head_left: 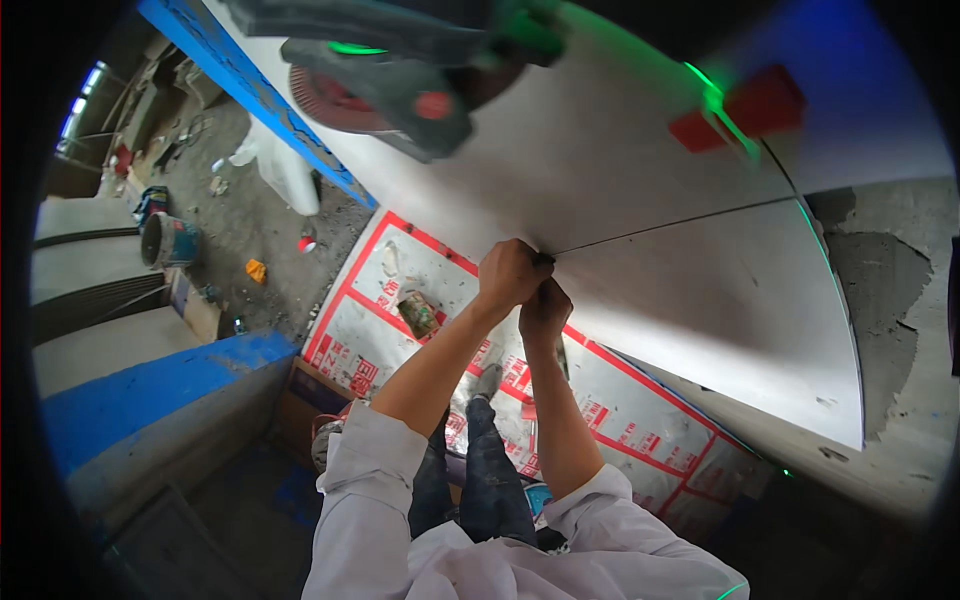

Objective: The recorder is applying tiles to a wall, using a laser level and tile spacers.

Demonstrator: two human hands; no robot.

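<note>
A large white panel (640,300) stands in front of me, with a thin dark seam (670,222) running across it. My left hand (510,272) is closed at the near end of this seam, its fingers bent against the panel's edge. Just below and right of it, my right hand (545,312) is also closed, fingertips close to the left ones. A small dark bit shows at the left fingertips; what the hands pinch is hidden. Farther along the seam, a red block-like piece (740,108) sits on the panel, blurred, with a green light line across it.
A dark grey device with a round red part (430,105) looms blurred at the top. Red-and-white printed sheeting (640,435) covers the floor under my feet. To the left are a bucket (170,242), a blue-edged ledge (170,385) and scattered debris. Rough grey wall (895,300) borders the right.
</note>
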